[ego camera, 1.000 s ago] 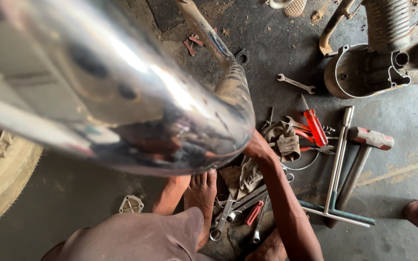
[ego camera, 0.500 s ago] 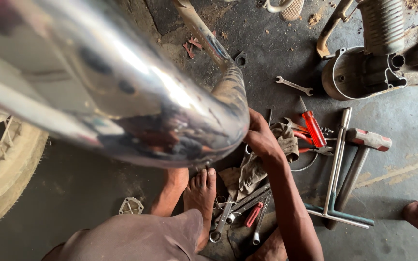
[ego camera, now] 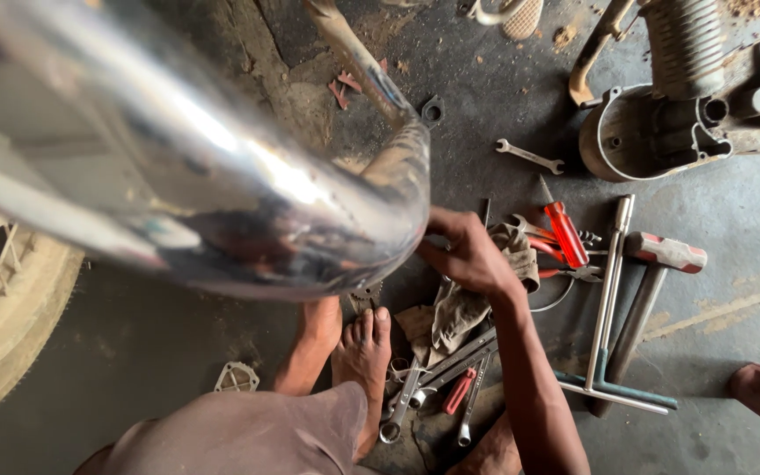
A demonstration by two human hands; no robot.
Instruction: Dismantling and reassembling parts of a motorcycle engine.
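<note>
just right hand (ego camera: 468,255) — on rag (ego camera: 459,312)

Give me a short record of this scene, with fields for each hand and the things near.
place: workshop floor, grey and dirty
right hand: on a rag among the tools, fingers bent
left hand: not in view
near the hand: red screwdriver, hammer, spanners
foreground: shiny pipe, blurred
left edge: spoked wheel
top right: metal casing
</note>
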